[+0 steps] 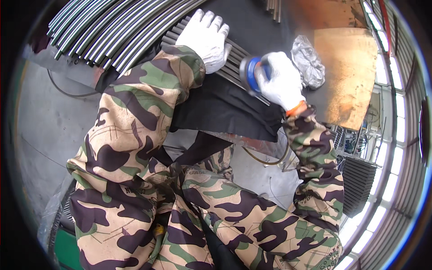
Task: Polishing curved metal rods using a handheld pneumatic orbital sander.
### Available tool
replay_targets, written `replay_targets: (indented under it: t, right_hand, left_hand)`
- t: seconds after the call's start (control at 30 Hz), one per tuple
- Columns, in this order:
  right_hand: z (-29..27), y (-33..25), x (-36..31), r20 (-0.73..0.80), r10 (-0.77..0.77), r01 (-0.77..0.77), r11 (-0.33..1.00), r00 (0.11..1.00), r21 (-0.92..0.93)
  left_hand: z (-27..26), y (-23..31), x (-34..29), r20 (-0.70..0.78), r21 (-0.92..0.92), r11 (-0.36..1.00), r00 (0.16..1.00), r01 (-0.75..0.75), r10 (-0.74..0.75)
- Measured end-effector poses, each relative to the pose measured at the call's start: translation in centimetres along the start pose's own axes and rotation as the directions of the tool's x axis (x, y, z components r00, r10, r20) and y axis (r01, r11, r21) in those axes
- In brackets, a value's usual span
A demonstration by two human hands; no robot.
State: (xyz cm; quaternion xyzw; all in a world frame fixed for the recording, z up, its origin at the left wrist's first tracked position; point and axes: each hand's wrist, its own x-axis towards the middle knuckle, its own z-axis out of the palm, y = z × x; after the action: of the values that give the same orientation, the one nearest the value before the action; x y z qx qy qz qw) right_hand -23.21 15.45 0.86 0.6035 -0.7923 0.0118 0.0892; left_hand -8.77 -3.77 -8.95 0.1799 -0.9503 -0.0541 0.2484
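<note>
- We see the gloved left hand (207, 41) lying palm-down, fingers extended, across a row of metal rods (235, 56).
- Right of it, the gloved right hand (282, 81) grips a blue round tool (253, 74), blurred, against the same rods.
- This row looks mid-work to us, not finished.
- Left of the left hand lies a larger rod stack (112, 33); we cannot tell whether it is done or waiting.
</note>
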Motion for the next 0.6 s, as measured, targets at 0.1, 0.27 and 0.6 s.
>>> replay_targets:
  t: [0.1,0.27,0.6]
  right_hand:
    - [0.6,2.1,1.6,0.039,0.146,-0.141,0.983,0.988,-0.114]
    - [1.1,1.1,1.3,0.004,0.062,-0.062,0.997,0.998,-0.054]
    - [1.1,1.5,1.7,0.004,0.090,-0.089,0.993,0.996,-0.076]
  left_hand:
    - [0.5,0.4,0.4,0.003,-0.044,0.999,1.000,0.017,-0.017]
    - [-0.2,-3.3,0.2,0.097,-0.057,0.995,0.991,-0.083,0.088]
    - [-1.7,-2.6,-0.5,-0.077,-0.084,0.995,0.995,-0.061,0.055]
